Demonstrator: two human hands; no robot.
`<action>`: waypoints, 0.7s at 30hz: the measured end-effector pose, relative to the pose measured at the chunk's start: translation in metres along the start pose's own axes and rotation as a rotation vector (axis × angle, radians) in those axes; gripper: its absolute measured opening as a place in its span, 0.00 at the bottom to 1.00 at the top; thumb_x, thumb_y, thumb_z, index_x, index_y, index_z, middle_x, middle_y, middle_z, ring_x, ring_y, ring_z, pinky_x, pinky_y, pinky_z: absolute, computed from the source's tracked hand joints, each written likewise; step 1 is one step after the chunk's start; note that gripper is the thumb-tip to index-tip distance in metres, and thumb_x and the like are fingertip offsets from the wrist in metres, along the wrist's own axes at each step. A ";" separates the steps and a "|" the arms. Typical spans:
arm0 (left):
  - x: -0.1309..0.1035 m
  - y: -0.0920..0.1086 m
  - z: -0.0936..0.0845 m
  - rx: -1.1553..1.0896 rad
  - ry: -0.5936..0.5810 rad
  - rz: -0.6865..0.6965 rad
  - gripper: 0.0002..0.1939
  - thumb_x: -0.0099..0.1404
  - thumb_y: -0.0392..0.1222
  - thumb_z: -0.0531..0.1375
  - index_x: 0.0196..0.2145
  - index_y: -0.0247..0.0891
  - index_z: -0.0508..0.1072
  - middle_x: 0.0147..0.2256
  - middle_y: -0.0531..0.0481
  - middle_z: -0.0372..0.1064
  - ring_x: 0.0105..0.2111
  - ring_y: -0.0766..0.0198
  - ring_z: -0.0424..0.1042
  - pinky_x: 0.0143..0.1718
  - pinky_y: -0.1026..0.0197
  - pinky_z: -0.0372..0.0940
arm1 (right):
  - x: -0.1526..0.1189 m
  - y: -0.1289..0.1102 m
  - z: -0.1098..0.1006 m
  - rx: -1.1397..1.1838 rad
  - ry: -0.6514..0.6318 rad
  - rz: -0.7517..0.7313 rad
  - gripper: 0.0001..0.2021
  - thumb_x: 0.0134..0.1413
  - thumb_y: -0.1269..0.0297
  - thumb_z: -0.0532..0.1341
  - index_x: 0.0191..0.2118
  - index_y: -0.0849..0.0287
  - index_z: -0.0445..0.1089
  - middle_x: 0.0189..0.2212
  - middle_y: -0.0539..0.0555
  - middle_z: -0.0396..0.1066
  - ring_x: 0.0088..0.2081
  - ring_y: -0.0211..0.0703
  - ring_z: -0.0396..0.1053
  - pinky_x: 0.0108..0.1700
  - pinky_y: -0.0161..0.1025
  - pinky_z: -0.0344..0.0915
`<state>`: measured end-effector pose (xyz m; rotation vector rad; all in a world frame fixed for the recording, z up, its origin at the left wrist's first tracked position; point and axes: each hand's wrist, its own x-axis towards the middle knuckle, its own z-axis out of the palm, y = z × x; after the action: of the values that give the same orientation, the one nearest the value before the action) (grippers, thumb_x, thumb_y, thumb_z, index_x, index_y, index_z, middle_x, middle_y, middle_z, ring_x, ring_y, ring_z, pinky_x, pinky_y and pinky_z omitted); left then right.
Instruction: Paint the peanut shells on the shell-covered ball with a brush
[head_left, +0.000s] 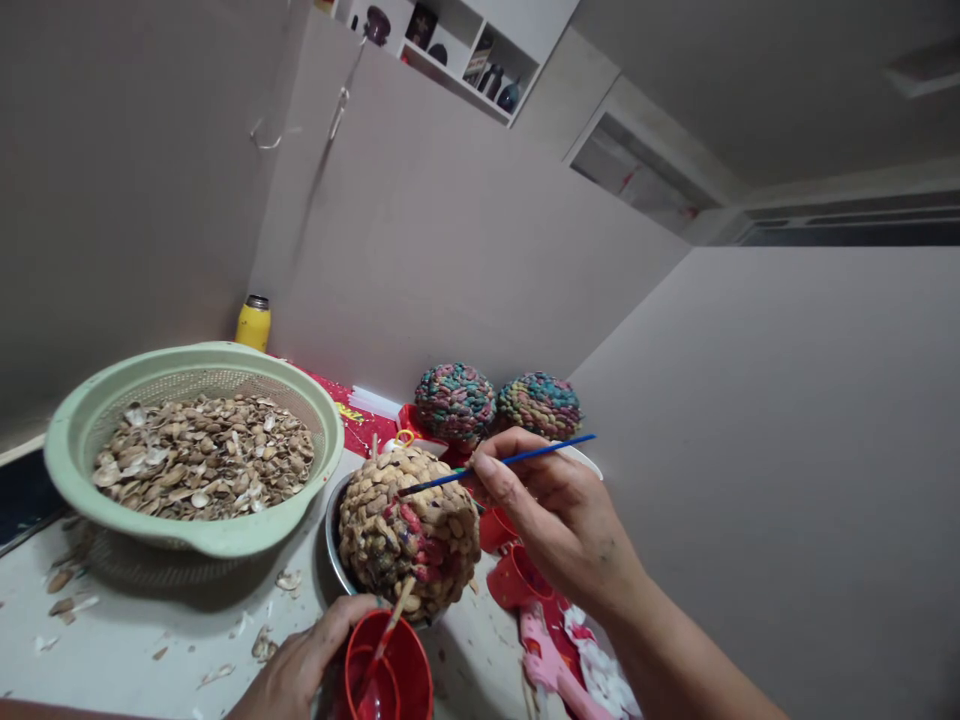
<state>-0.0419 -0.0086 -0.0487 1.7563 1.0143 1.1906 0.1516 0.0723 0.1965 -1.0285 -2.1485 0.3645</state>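
Note:
My right hand (551, 500) pinches a thin blue paintbrush (517, 459), its dark tip touching or just over a ball covered in tan nut shells (375, 500). Part of the ball's front is painted pink-red with some dark purple; the rest is bare shell. It rests in a metal bowl (332, 540). At the bottom, my left hand (307, 650) is wrapped round a red cup (416, 660), with some fingers hidden behind it. A wooden-handled brush (397, 612) leans inside that cup.
A green colander (67, 450) full of shells stands left. Behind are two multicoloured shell balls (454, 400) and a yellow bottle (253, 325). More red cups (511, 580), a pink glue gun (547, 655) and crumpled white tissue (600, 670) lie right. Shell bits litter the table (172, 630).

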 end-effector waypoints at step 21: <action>0.008 0.001 0.002 -0.017 -0.009 0.034 0.45 0.48 0.58 0.74 0.62 0.45 0.70 0.51 0.40 0.82 0.46 0.47 0.83 0.50 0.55 0.76 | -0.015 -0.014 0.004 -0.203 -0.041 -0.416 0.06 0.66 0.76 0.58 0.42 0.59 0.69 0.30 0.51 0.73 0.31 0.37 0.71 0.35 0.34 0.68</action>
<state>-0.0381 -0.0022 -0.0453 1.7702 0.9703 1.2080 0.1477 0.0515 0.1937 -0.6548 -2.4018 -0.0310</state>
